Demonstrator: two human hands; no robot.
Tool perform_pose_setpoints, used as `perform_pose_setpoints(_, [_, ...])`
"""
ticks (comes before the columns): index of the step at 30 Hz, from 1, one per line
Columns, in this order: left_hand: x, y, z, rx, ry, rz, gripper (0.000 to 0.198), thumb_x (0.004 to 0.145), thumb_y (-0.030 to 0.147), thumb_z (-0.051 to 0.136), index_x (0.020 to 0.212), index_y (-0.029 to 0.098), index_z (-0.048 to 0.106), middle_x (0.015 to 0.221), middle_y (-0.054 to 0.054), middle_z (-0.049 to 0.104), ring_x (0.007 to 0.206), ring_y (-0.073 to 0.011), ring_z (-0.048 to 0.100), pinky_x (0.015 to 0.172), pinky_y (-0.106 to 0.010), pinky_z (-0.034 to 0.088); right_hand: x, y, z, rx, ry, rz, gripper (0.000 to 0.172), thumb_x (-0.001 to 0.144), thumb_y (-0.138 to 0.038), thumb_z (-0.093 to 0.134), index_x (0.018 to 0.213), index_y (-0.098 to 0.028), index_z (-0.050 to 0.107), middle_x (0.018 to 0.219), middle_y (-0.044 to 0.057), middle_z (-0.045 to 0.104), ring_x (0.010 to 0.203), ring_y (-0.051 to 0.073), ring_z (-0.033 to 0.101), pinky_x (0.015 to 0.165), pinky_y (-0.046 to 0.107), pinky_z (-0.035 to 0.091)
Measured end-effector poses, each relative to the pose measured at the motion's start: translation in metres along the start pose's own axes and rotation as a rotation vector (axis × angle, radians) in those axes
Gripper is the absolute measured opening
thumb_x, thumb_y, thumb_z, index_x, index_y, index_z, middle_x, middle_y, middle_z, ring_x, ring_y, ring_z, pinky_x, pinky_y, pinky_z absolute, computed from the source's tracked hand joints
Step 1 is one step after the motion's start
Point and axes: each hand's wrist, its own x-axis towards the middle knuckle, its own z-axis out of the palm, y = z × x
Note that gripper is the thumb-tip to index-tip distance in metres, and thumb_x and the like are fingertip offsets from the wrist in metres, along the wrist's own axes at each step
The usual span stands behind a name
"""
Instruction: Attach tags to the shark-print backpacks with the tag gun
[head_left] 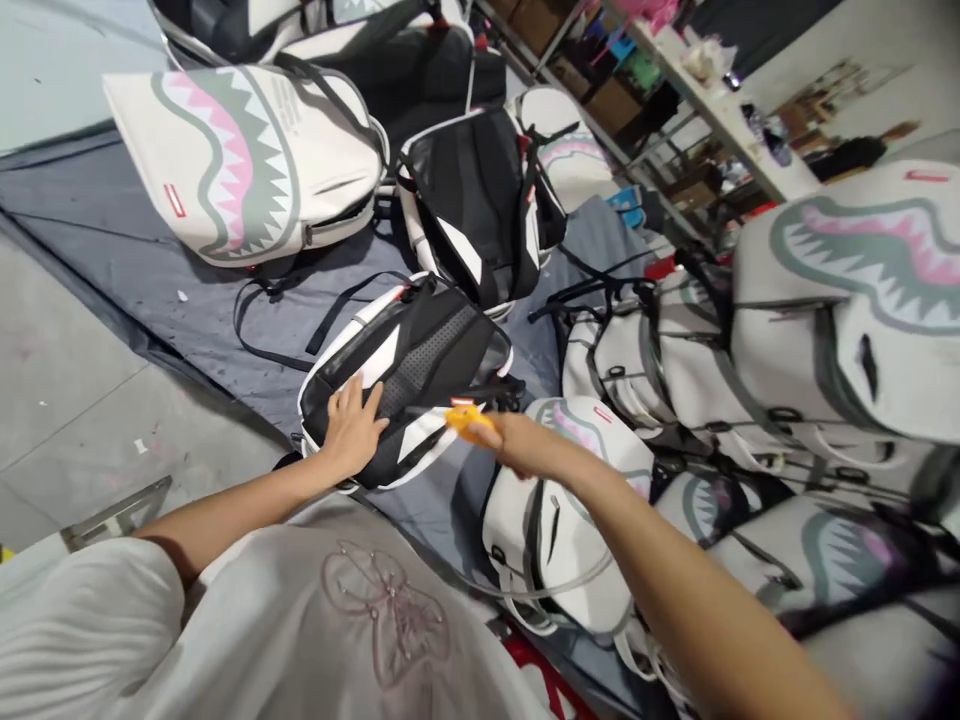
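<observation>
A black and white backpack (431, 350) lies on the dark cloth in front of me, its padded back side facing up. My left hand (354, 430) rests on its lower left part with the fingers spread. My right hand (517, 443) is closed around a small orange tool (469, 424) over the backpack's lower right edge. A thin pale hose runs below my right hand. The tip of the tool is too small to make out.
Behind lie a white backpack with a shark-mouth print (322, 190) and a black-backed one (476, 205). Several stacked backpacks (690, 350) crowd the right side. A shelf (712, 110) stands at the back right. Grey floor (67, 370) shows at the left.
</observation>
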Motion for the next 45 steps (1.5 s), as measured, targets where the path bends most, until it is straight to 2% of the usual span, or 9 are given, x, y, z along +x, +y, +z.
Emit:
perform_pose_setpoints(4, [-0.010, 0.045, 0.009, -0.017, -0.148, 0.224, 0.075, 0.089, 0.041, 0.061, 0.152, 0.011, 0.033, 0.161, -0.023, 0.020, 0.145, -0.0368, 0.028, 0.110, -0.048, 0.034, -0.021, 0.024, 0.008, -0.102, 0.312, 0.300, 0.058, 0.102, -0.052, 0.028, 0.116, -0.009, 0.064, 0.101, 0.019, 0.071, 0.086, 0.025, 0.069, 0.068, 0.029, 0.044])
perform_pose_setpoints(8, [-0.002, 0.063, 0.030, 0.125, -0.326, 0.153, 0.078, 0.088, 0.034, 0.063, 0.151, 0.001, 0.031, 0.153, -0.031, 0.033, 0.131, -0.0407, 0.044, 0.097, -0.048, 0.044, -0.054, 0.039, 0.033, 0.081, -0.062, 0.082, 0.052, 0.100, -0.055, 0.033, 0.111, -0.017, 0.065, 0.085, 0.009, 0.072, 0.064, 0.018, 0.066, 0.063, 0.027, 0.044])
perform_pose_setpoints(13, [-0.006, 0.060, 0.042, 0.070, -0.190, 0.185, 0.053, 0.097, 0.022, 0.040, 0.148, 0.008, 0.040, 0.148, -0.031, 0.040, 0.127, -0.0394, 0.049, 0.097, -0.051, 0.044, -0.085, 0.064, 0.067, 0.020, 0.230, 0.453, 0.054, 0.102, -0.050, 0.027, 0.116, -0.010, 0.060, 0.083, 0.014, 0.070, 0.067, 0.021, 0.066, 0.067, 0.030, 0.044])
perform_pose_setpoints(15, [-0.008, 0.056, 0.041, -0.071, -0.171, 0.166, 0.050, 0.096, 0.021, 0.040, 0.145, 0.013, 0.045, 0.143, -0.027, 0.048, 0.126, -0.0374, 0.051, 0.098, -0.050, 0.043, -0.095, 0.066, 0.082, 0.154, 0.052, 0.329, 0.051, 0.101, -0.052, 0.031, 0.111, -0.012, 0.061, 0.079, 0.011, 0.069, 0.063, 0.019, 0.065, 0.065, 0.029, 0.045])
perform_pose_setpoints(18, [-0.002, 0.048, 0.039, -0.572, -0.221, -0.112, 0.038, 0.096, 0.028, 0.047, 0.132, 0.020, 0.058, 0.118, -0.017, 0.068, 0.101, -0.0281, 0.067, 0.086, -0.037, 0.051, -0.103, 0.065, 0.099, 0.422, -0.253, 0.030, 0.048, 0.100, -0.053, 0.034, 0.106, -0.014, 0.063, 0.065, 0.004, 0.065, 0.050, 0.015, 0.058, 0.058, 0.025, 0.043])
perform_pose_setpoints(24, [0.015, 0.027, 0.042, -1.037, -0.358, -0.581, 0.034, 0.100, 0.030, 0.034, 0.115, 0.014, 0.059, 0.082, -0.010, 0.071, 0.059, -0.0197, 0.069, 0.044, -0.025, 0.045, -0.086, 0.073, 0.108, 0.263, 0.274, 0.270, 0.051, 0.102, -0.049, 0.029, 0.123, -0.013, 0.059, 0.088, 0.012, 0.071, 0.078, 0.021, 0.067, 0.068, 0.027, 0.044])
perform_pose_setpoints(27, [0.012, 0.027, 0.044, -1.028, -0.340, -0.585, 0.037, 0.099, 0.030, 0.036, 0.128, 0.018, 0.055, 0.098, -0.011, 0.072, 0.066, -0.0202, 0.070, 0.048, -0.027, 0.049, -0.083, 0.066, 0.110, 0.300, 0.114, 0.033, 0.051, 0.100, -0.053, 0.033, 0.123, -0.017, 0.061, 0.090, 0.011, 0.072, 0.085, 0.022, 0.068, 0.069, 0.026, 0.045])
perform_pose_setpoints(34, [-0.001, 0.042, 0.039, -0.741, -0.091, -0.075, 0.044, 0.092, 0.021, 0.048, 0.135, 0.022, 0.060, 0.123, -0.010, 0.067, 0.114, -0.0243, 0.062, 0.105, -0.040, 0.046, -0.096, 0.065, 0.106, 0.309, 0.235, 0.227, 0.053, 0.101, -0.051, 0.028, 0.120, -0.015, 0.061, 0.091, 0.013, 0.072, 0.073, 0.021, 0.066, 0.065, 0.028, 0.042])
perform_pose_setpoints(45, [0.008, 0.022, 0.027, -1.056, -0.228, -0.084, 0.037, 0.087, 0.026, 0.060, 0.123, 0.019, 0.064, 0.125, -0.009, 0.067, 0.117, -0.0240, 0.060, 0.104, -0.039, 0.046, -0.112, -0.006, 0.175, 0.220, 0.120, 0.282, 0.050, 0.103, -0.052, 0.028, 0.117, -0.017, 0.060, 0.099, 0.013, 0.072, 0.089, 0.025, 0.068, 0.064, 0.028, 0.037])
